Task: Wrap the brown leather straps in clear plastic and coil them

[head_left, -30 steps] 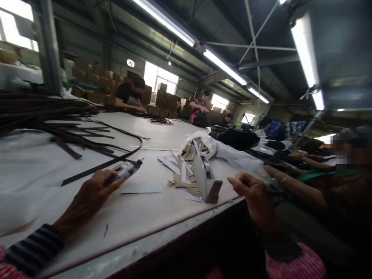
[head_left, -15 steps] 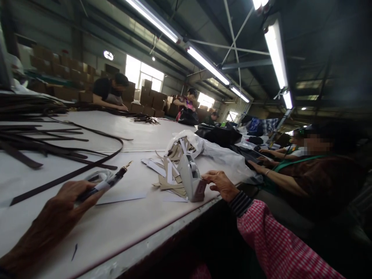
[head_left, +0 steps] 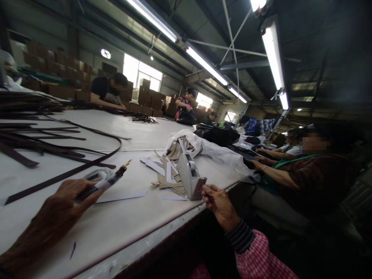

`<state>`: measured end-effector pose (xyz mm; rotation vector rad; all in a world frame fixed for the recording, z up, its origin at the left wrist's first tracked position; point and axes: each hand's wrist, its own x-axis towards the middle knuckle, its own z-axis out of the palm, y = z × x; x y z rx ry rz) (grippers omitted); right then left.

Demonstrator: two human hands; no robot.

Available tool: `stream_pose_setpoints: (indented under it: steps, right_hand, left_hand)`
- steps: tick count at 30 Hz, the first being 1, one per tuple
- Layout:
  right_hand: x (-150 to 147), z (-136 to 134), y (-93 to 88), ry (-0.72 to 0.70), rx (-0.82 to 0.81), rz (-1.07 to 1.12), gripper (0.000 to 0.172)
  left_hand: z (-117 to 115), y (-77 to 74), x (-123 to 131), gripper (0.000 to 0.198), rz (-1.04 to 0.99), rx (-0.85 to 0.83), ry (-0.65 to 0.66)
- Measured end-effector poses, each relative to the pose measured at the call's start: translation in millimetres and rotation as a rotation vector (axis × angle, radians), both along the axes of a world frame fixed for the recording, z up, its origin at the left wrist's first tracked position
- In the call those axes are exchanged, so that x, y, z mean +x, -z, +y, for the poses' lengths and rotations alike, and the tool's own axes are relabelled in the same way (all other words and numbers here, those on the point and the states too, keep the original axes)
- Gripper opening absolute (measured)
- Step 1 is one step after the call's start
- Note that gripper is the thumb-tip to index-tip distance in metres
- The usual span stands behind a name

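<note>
My left hand [head_left: 62, 205] lies on the white worktable [head_left: 122, 221] with its fingers closed round a dark pen-like tool [head_left: 109, 181] whose brass tip points up to the right. My right hand [head_left: 218, 202] is at the table's front edge, fingers curled together, right beside a grey tape dispenser [head_left: 190, 181]. Whether it pinches anything is hidden. A white paper strip [head_left: 122, 197] lies between my hands. Cut card pieces [head_left: 165, 172] are heaped behind the dispenser.
Long dark leather straps [head_left: 43, 141] spread over the table's left side. A clear plastic bag [head_left: 215, 153] lies past the card heap. A person in a brown top [head_left: 308, 178] sits close on my right. Other people work at the far end among cardboard boxes [head_left: 148, 99].
My right hand has drawn back from the dispenser's side to the table edge and dropped a little. My left hand has kept its hold on the tool and barely moved.
</note>
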<state>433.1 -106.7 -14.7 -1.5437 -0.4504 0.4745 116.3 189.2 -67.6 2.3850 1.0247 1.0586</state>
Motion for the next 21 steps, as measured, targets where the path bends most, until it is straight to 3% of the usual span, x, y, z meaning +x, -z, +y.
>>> stream_pose_setpoints:
  steps: [3, 6, 10, 13, 16, 21]
  right_hand:
    - [5.3, 8.0, 2.7, -0.003, -0.012, -0.032, 0.05]
    - [12.4, 5.8, -3.3, -0.023, -0.047, -0.103, 0.045]
    - [22.1, -15.6, -5.2, -0.076, -0.239, -0.286, 0.037]
    - [17.5, -18.6, -2.6, 0.011, -0.323, -0.412, 0.041]
    - [-21.2, 9.0, -5.2, -0.169, -0.225, -0.387, 0.041]
    - [-120.7, 103.4, -6.0, -0.636, 0.009, -0.137, 0.039]
  left_hand:
    - [-7.5, -10.3, 1.2, 0.064, -0.026, -0.116, 0.0]
    - [-17.1, -20.6, -0.2, 0.053, -0.057, -0.224, 0.014]
    - [-27.5, -26.6, -0.8, 0.044, -0.135, -0.244, 0.063]
    - [-29.8, -26.3, 1.5, 0.036, -0.161, -0.256, 0.078]
    - [-31.2, -25.9, 3.1, 0.034, -0.164, -0.27, 0.098]
    - [-33.0, -25.4, 1.5, 0.032, -0.177, -0.264, 0.111]
